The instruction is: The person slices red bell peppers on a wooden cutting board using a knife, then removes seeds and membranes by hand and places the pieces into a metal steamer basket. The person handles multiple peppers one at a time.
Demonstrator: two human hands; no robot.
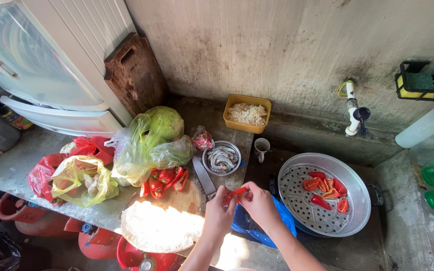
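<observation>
At the lower middle of the frame we see the left hand point(219, 211) and right hand point(259, 203) both pinching one red pepper piece point(235, 192) between them. More cut pieces lie right of it in the perforated metal tray point(297, 173); whole red peppers point(164, 180) rest left of it on the round cutting board point(164, 221)

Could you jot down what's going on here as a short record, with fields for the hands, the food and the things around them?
left hand: grips the red pepper piece
right hand: pinches the same piece
perforated metal tray: holds cut red pepper pieces
round wooden board: whole red peppers on it, a knife beside
small metal bowl: raw shrimp
yellow tub: pale chopped food
</observation>
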